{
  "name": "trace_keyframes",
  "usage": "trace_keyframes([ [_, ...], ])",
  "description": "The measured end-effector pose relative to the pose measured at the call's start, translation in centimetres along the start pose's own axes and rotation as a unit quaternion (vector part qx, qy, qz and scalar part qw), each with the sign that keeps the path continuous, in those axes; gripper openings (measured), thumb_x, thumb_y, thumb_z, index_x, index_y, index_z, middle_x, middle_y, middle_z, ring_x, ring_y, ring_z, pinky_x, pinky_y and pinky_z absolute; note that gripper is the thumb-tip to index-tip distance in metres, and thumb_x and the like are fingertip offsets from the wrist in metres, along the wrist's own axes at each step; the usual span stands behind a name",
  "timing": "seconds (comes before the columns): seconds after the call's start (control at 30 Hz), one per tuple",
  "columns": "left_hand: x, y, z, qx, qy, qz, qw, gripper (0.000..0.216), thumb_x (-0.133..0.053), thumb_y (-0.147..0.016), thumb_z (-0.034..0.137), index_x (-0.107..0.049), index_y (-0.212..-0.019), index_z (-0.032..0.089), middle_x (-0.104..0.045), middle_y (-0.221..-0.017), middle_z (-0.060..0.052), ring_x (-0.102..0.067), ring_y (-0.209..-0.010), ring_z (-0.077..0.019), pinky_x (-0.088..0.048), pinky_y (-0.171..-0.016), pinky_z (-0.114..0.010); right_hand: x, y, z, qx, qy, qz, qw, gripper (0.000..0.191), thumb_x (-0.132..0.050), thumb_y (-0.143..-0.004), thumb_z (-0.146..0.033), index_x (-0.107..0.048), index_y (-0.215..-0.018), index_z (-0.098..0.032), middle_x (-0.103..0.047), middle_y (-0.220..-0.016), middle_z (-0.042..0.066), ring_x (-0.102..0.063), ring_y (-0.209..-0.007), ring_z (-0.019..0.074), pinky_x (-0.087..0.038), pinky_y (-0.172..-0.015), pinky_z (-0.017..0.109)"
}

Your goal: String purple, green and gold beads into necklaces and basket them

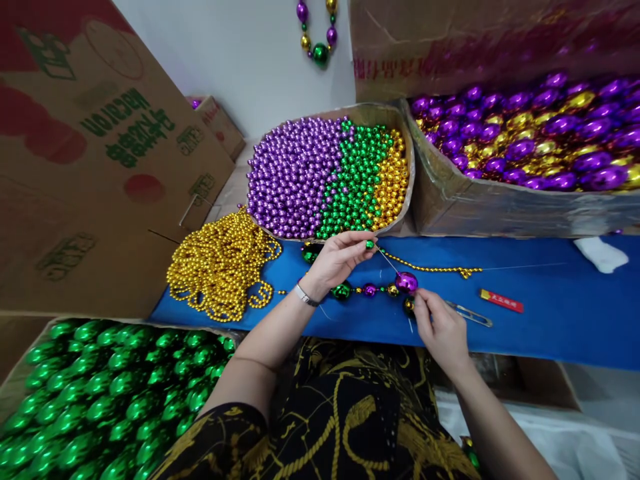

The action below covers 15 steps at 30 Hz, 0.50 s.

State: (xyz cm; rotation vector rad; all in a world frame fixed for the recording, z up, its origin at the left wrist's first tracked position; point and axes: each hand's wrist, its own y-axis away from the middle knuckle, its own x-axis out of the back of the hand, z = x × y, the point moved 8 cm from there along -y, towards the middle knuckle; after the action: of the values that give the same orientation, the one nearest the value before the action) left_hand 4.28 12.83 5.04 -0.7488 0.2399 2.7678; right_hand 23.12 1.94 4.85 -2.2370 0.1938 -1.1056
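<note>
Atop blue table, perhaps felt-covered.

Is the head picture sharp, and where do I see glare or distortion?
In the head view the left hand and right hand are sharp; bright glare spots sit on the big green beads and the purple beads; the cardboard box at the left edge looks bent by the wide lens.
</note>
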Motion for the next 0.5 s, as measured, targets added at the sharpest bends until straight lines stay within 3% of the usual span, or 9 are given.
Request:
trace_keyframes([
  [0.3, -0.28, 0.24, 0.20, -0.010, 0.002, -0.011, 1.000, 0.025, -0.082, -0.074, 0.027, -0.072, -0.094, 0.017, -0.074, -0.099, -0.006, -0.067, -0.082, -0.0100, -0.055, -0.077, -0.023, 0.02, 0.33, 0.28, -0.007, 0.011, -0.008, 1.000, 0.018, -0.051, -0.097, -0.021, -0.065, -0.107, -0.018, -0.076, -0.092, 0.008, -0.073, -0.079, 0.0189, -0.058, -0.075, 0.029],
  [0.5, 0.12, 0.23, -0.22, -0.007, 0.001, -0.001, 1.000, 0.028, -0.084, -0.072, 0.032, -0.075, -0.094, 0.019, -0.073, -0.088, -0.002, -0.068, -0.079, -0.0097, -0.055, -0.074, -0.022, 0.17, 0.36, 0.05, -0.002, -0.001, -0.007, 1.000, 0.018, -0.050, -0.097, -0.021, -0.064, -0.107, -0.019, -0.075, -0.088, 0.007, -0.072, -0.076, 0.0185, -0.058, -0.074, 0.029],
])
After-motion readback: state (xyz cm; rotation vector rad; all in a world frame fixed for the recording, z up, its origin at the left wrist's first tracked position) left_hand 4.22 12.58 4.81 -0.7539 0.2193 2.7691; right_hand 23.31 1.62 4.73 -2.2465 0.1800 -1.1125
